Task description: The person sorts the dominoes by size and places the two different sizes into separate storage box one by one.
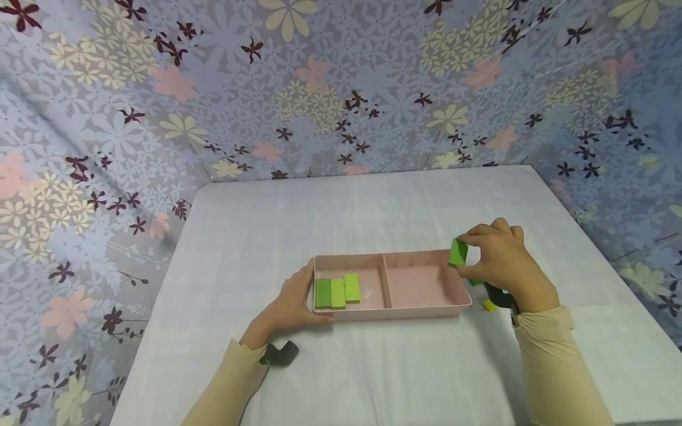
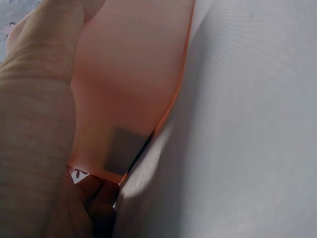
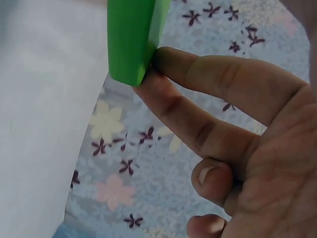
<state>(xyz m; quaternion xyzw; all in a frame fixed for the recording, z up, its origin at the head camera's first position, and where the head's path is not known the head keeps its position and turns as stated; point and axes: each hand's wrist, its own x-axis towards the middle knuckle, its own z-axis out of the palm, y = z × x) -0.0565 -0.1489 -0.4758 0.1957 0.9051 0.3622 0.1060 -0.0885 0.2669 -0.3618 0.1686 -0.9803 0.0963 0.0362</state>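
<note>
Head view, right fingers point(image 1: 479, 236) pinching block point(image 1: 457, 253), left fingers point(image 1: 302, 279) gripping tray point(image 1: 394, 314) edge, broad tabletop point(image 1: 394, 367)

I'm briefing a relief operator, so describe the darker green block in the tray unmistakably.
On the white table sits a long pink tray, split in two. In its left compartment, three blocks lie side by side; the darker green block is leftmost. Its two neighbours are lighter, yellower green.

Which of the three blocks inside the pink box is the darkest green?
The leftmost block, nearest the left hand. It is deeper green; the middle block and rightmost block are lighter, yellowish green.
</note>
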